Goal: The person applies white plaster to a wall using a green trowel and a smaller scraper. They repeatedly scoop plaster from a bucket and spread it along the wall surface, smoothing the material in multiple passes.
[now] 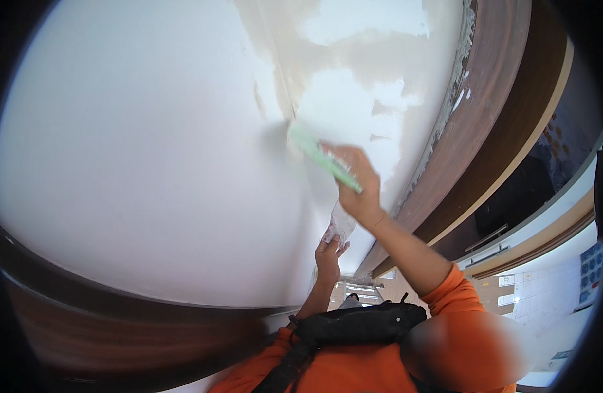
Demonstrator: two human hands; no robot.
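My right hand [359, 185] is closed round a pale green spreader [314, 150], flat and slim, which slants up and to the left. Its far end meets a broad white surface [151, 150] at a seam, though motion blurs the edge. Beige patches [373, 59] and whiter smears of filler [341, 98] cover the surface around and above it. Lower down, my left hand [328, 255] pinches a whitish, see-through flat piece [343, 223] with smears on it. That piece stands just below my right hand, apart from the spreader.
Reddish-brown wood trim [472, 124] borders the surface on the right, with pale spatter along its edge. Dark wood [118, 334] curves along the lower left. A black strapped bag [354, 324] lies across my orange top. Cabinetry with bar handles [488, 245] stands at the right.
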